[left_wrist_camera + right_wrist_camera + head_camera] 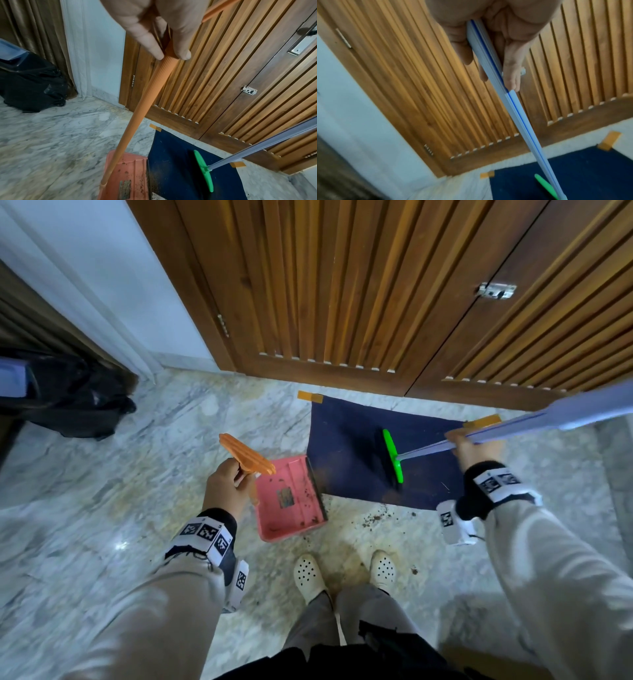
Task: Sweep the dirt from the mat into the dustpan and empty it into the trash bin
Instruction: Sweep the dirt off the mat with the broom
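A dark blue mat point(349, 446) lies on the marble floor before a wooden door, taped at its corners. The pink dustpan point(291, 501) sits at the mat's left edge with dirt specks inside. My left hand point(224, 484) grips its orange handle point(145, 108). My right hand point(474, 445) grips the pale broom stick point(515, 108); the green broom head point(393, 455) with dark bristles rests on the mat's middle. Brown dirt point(375, 517) is scattered on the floor below the mat and along the mat's left edge.
A trash bin point(65, 402) lined with a black bag stands at the far left by a curtain. The slatted wooden door point(376, 285) closes off the back. My feet in white clogs point(310, 577) stand just behind the dustpan.
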Tool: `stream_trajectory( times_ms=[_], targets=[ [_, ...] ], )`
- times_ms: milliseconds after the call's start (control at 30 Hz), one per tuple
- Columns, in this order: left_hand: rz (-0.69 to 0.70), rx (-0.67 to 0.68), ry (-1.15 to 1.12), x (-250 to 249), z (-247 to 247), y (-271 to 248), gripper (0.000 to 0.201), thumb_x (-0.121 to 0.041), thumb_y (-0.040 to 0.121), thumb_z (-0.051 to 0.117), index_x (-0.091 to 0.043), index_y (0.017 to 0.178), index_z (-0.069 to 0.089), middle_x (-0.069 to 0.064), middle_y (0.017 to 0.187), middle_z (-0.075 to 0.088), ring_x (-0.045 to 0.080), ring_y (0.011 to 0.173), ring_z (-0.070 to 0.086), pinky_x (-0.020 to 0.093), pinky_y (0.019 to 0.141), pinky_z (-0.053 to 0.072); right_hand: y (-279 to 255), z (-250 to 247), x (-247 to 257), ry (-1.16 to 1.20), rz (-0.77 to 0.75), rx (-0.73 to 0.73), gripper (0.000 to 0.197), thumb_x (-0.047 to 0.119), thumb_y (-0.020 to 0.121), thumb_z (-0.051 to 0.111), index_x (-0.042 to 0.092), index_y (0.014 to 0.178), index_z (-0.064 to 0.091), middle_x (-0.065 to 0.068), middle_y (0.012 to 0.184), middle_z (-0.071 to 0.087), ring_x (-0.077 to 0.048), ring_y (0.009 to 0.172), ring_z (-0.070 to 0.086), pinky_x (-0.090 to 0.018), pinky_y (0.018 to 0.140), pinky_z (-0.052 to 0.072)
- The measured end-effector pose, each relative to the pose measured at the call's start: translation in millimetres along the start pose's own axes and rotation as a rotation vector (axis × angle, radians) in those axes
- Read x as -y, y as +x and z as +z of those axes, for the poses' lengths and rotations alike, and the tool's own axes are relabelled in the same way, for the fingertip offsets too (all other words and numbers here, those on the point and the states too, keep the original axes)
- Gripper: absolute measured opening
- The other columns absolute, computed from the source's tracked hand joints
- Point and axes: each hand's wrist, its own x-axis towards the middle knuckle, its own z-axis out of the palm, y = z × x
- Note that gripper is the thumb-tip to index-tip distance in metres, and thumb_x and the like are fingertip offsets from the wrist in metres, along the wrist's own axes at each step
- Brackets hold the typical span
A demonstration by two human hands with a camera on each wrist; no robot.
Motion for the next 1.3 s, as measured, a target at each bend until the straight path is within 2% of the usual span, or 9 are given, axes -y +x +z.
stream_trajectory(
  times_ms=[100,200,333,467,600,733,933,1100,1300],
  targets=[
    [0.006,-0.008,0.007,3.2,-0.7,0.1,0.008,-0.003,0.085,0.060,-0.004,0.093,0.060,0.000,0.094,0.057,0.013,0.088,0.054,0.024,0.084,0.041,-30.9,48.3,-14.0,-0.091,-0.043,0.124,0.017,0.012,0.084,0.059,-0.003,0.086,0.067,-0.022,0.092,0.066,-0.035,0.087,0.060,-0.038,0.082,0.047],
    [-0.016,-0.004,0.041,9.2,-0.9,2.4,0.008,-0.008,0.086,0.059,-0.008,0.094,0.061,-0.003,0.093,0.057,0.013,0.087,0.055,0.024,0.081,0.041,-61.6,88.9,-21.0,-0.031,-0.033,0.263,0.009,0.010,0.082,0.063,0.009,0.074,0.067,-0.008,0.081,0.064,-0.027,0.087,0.059,-0.030,0.083,0.044],
    [-0.011,-0.002,0.039,12.9,-2.3,1.9,0.007,-0.008,0.086,0.059,-0.011,0.092,0.060,-0.003,0.091,0.057,0.011,0.086,0.055,0.023,0.082,0.041,-69.0,105.9,-17.0,0.034,-0.014,0.386,0.015,0.011,0.078,0.066,0.018,0.065,0.065,-0.014,0.082,0.066,-0.033,0.088,0.064,-0.044,0.088,0.052],
    [0.001,0.004,-0.029,13.5,-3.8,-1.3,0.007,-0.003,0.085,0.060,-0.008,0.089,0.057,-0.011,0.085,0.056,0.009,0.088,0.055,0.024,0.089,0.042,-41.2,74.1,8.9,0.065,-0.029,0.266,0.015,0.008,0.076,0.067,0.012,0.062,0.064,-0.019,0.077,0.064,-0.034,0.077,0.062,-0.049,0.079,0.054],
    [0.018,0.008,-0.024,13.4,-3.9,-1.8,0.008,-0.004,0.084,0.062,-0.004,0.091,0.058,0.002,0.095,0.058,0.014,0.092,0.056,0.024,0.090,0.042,1.5,23.1,29.6,0.117,0.032,0.085,0.017,0.004,0.076,0.066,0.006,0.060,0.060,-0.004,0.051,0.063,-0.025,0.062,0.063,-0.029,0.056,0.058],
    [0.020,0.009,-0.013,15.0,-5.0,-2.1,0.012,-0.005,0.084,0.062,-0.002,0.095,0.059,0.005,0.099,0.059,0.013,0.093,0.056,0.025,0.091,0.043,20.6,-6.2,35.0,0.161,0.055,-0.058,0.014,0.009,0.071,0.065,0.009,0.060,0.056,-0.010,0.060,0.060,-0.028,0.069,0.065,-0.024,0.046,0.055],
    [0.040,-0.005,-0.010,15.3,-3.5,-3.7,0.010,-0.004,0.084,0.062,-0.002,0.094,0.060,0.003,0.096,0.058,0.013,0.091,0.056,0.026,0.091,0.044,-14.8,38.2,6.3,0.001,-0.004,0.055,0.010,0.015,0.072,0.067,0.009,0.064,0.065,-0.008,0.064,0.059,-0.027,0.069,0.059,-0.044,0.075,0.054],
    [0.018,-0.004,0.042,14.1,0.1,-4.8,0.010,-0.009,0.086,0.060,-0.007,0.096,0.061,-0.003,0.096,0.057,0.009,0.087,0.054,0.018,0.080,0.040,-66.5,101.1,-12.3,0.081,0.073,0.225,0.015,0.014,0.073,0.065,0.017,0.058,0.062,-0.007,0.069,0.061,-0.032,0.075,0.061,-0.048,0.080,0.055],
    [-0.032,-0.005,0.003,20.3,-3.6,-5.2,0.013,-0.006,0.086,0.059,-0.008,0.099,0.061,-0.001,0.100,0.060,0.011,0.090,0.056,0.023,0.087,0.042,-74.5,112.8,-3.1,0.152,0.019,0.350,0.019,0.006,0.074,0.064,0.013,0.056,0.064,-0.014,0.070,0.062,-0.033,0.074,0.061,-0.048,0.082,0.054]
  ],
)
